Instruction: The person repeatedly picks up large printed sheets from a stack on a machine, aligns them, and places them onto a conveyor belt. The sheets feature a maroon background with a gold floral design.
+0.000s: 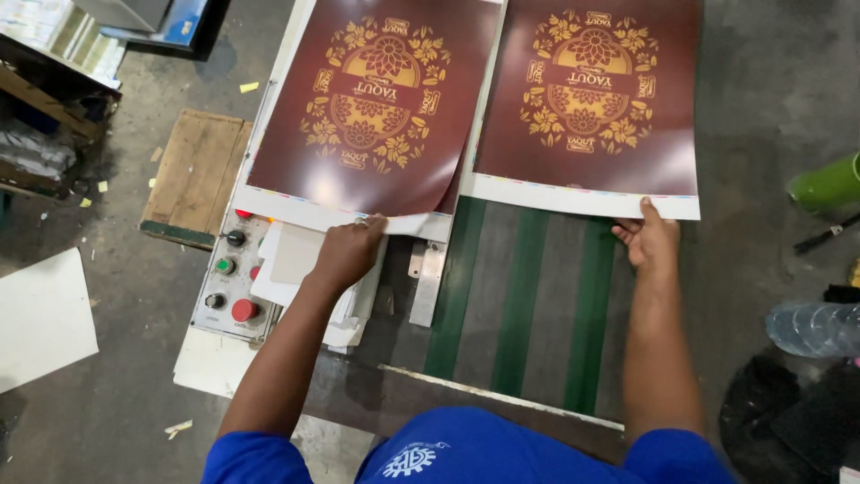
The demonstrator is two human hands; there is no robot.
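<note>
Two dark red printed sheets with gold floral patterns lie side by side. My left hand (348, 253) grips the near edge of the left sheet (376, 116), which curls up slightly off a stack. My right hand (649, 240) pinches the white near margin of the right sheet (587, 99), which lies over green conveyor belts (520, 296) on a machine table.
A control panel (228, 278) with red, green and black buttons sits left of my left arm, with white paper scraps (291, 269) beside it. A wooden board (193, 175) lies on the floor at left. A green cylinder (829, 184) and a plastic bottle (811, 327) are at right.
</note>
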